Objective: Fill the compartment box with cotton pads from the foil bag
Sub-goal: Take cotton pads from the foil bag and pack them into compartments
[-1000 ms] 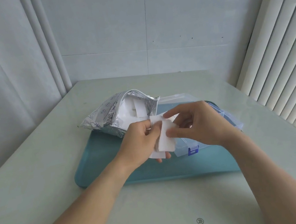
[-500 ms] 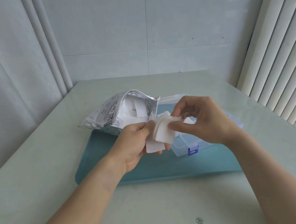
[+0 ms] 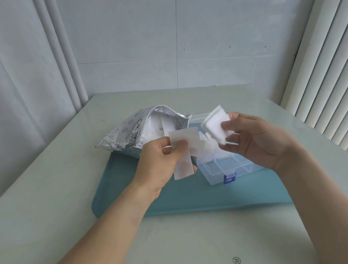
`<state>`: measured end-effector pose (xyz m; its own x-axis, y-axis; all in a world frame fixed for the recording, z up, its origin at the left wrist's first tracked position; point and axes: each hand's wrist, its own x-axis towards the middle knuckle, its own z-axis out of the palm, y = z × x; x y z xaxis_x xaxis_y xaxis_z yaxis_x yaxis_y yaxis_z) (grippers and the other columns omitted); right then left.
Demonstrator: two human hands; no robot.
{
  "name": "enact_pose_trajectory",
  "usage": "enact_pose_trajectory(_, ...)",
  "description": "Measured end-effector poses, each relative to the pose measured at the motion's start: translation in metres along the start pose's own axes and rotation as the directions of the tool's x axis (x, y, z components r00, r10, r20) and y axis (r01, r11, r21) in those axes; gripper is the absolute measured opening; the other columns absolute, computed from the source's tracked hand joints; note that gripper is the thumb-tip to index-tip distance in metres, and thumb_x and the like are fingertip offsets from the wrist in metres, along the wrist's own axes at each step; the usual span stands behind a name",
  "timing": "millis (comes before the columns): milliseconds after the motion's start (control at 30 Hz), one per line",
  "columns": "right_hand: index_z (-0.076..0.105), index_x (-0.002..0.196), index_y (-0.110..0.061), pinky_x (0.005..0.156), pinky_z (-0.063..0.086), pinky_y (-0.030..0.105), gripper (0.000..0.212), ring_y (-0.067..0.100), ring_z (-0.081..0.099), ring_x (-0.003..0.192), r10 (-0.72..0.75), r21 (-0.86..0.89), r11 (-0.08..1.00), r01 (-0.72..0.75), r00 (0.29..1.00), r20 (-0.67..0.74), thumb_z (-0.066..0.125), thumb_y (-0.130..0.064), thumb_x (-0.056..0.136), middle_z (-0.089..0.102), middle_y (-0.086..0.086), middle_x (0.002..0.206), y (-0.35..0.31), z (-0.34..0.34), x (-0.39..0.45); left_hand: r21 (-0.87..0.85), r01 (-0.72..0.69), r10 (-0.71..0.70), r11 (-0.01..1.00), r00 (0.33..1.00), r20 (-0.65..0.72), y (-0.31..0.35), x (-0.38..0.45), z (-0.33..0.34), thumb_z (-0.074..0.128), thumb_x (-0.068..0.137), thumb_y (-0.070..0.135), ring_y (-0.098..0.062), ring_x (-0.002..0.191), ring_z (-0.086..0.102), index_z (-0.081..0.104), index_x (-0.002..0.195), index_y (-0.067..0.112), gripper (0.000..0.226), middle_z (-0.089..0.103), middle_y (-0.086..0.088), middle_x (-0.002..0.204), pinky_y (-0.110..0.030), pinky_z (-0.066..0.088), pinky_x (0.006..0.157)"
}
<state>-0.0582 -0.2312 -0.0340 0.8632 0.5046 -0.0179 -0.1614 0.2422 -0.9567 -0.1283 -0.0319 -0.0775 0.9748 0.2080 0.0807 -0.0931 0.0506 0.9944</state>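
Two pad stacks (image 3: 215, 125), pinched between fingers (image 3: 227, 126)

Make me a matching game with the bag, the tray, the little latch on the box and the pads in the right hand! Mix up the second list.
Things:
1. foil bag
2. tray
3. latch on the box
4. stack of pads in the right hand

Descriptions:
A. dark blue
B. white, held up in the air above the box
C. silver, lying open at the tray's back left
D. teal, flat on the table

Pairs: 1-C, 2-D, 3-A, 4-B
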Motion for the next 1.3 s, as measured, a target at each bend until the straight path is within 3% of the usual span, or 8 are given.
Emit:
enact_pose_trajectory(133,0.067,0.076,-0.017,0.067,0.055,0.03,0.021,0.022,0.064,0.074,-0.084,-0.276,0.955,0.111,0.991,0.108,0.075,0.001,0.069,0.066,0.006,0.083,0.008,0.005,0.001,0.099,-0.054,0.056,0.994,0.998,-0.018,-0.004,0.0,0.0,0.068,0.094,0.02,-0.028,0.062,0.073,0.072,0.093,0.009,0.011,0.077,-0.006,0.078,-0.034,0.058,0.061)
enact_pose_trajectory(300,0.067,0.081,-0.015,0.073,0.052,0.036,0.015,0.026,0.061,0.078,-0.15,-0.329,0.923,0.199,0.974,0.17,0.073,-0.004,0.072,0.064,0.008,0.087,0.016,0.01,0.002,0.253,-0.092,0.101,0.963,0.995,-0.019,-0.009,0.004,-0.002,0.071,0.092,0.027,-0.02,0.063,0.062,0.072,0.087,0.011,0.017,0.075,-0.011,0.076,-0.037,0.051,0.067)
enact_pose_trajectory(433,0.065,0.087,-0.006,0.073,0.057,0.034,0.019,0.022,0.066,0.074,-0.166,-0.44,0.87,0.221,0.973,0.162,0.077,0.002,0.077,0.071,0.005,0.084,0.015,0.011,0.0,0.159,-0.046,0.049,0.986,0.999,-0.019,-0.007,0.004,0.0,0.068,0.094,0.029,-0.03,0.064,0.073,0.066,0.098,-0.001,0.029,0.076,-0.014,0.079,-0.044,0.061,0.063)
enact_pose_trajectory(567,0.065,0.086,-0.006,0.075,0.057,0.037,0.016,0.024,0.066,0.073,-0.196,-0.477,0.848,0.23,0.973,0.122,0.071,0.009,0.085,0.073,0.008,0.084,0.015,0.009,0.002,0.101,-0.023,0.015,0.995,0.997,0.073,-0.009,0.006,-0.001,0.069,0.092,0.041,-0.037,0.088,0.074,0.069,0.107,0.01,0.035,0.077,-0.014,0.094,-0.045,0.059,0.081)
enact_pose_trajectory(767,0.068,0.082,-0.005,0.083,0.058,0.037,0.017,0.027,0.071,0.088,-0.306,-0.569,0.745,0.349,0.936,0.174,0.078,0.007,0.078,0.076,0.012,0.093,0.015,0.005,0.002,-0.098,0.071,-0.046,0.993,0.969,0.242,0.002,-0.003,0.001,0.066,0.083,0.03,-0.025,0.066,0.072,0.071,0.108,0.005,0.036,0.075,-0.009,0.087,-0.028,0.055,0.058)
enact_pose_trajectory(867,0.066,0.081,-0.005,0.083,0.058,0.033,0.018,0.025,0.071,0.084,-0.319,-0.533,0.758,0.375,0.927,0.198,0.077,0.009,0.077,0.075,0.007,0.087,0.013,0.004,0.0,-0.039,0.02,-0.01,0.999,0.971,0.24,0.004,-0.002,0.0,0.061,0.094,0.023,-0.023,0.06,0.066,0.072,0.104,0.006,0.022,0.071,-0.013,0.071,-0.028,0.048,0.052)
enact_pose_trajectory(1000,0.065,0.083,-0.005,0.078,0.056,0.027,0.016,0.022,0.07,0.082,-0.288,-0.5,0.786,0.364,0.931,0.225,0.077,0.005,0.077,0.074,0.004,0.085,0.009,0.001,-0.002,-0.019,-0.018,0.022,1.0,0.969,0.245,0.003,-0.003,0.001,0.061,0.09,0.032,-0.025,0.059,0.063,0.071,0.102,0.0,0.035,0.067,-0.02,0.069,-0.027,0.048,0.05)
enact_pose_trajectory(1300,0.061,0.085,-0.006,0.072,0.054,0.029,0.02,0.021,0.064,0.075,-0.218,-0.504,0.802,0.32,0.943,0.252,0.078,0.005,0.08,0.069,0.005,0.08,0.01,0.001,-0.001,-0.012,0.016,-0.013,1.0,0.975,0.22,0.003,-0.003,0.003,0.058,0.098,0.017,-0.023,0.053,0.064,0.07,0.103,0.001,0.021,0.068,-0.016,0.072,-0.025,0.048,0.048)
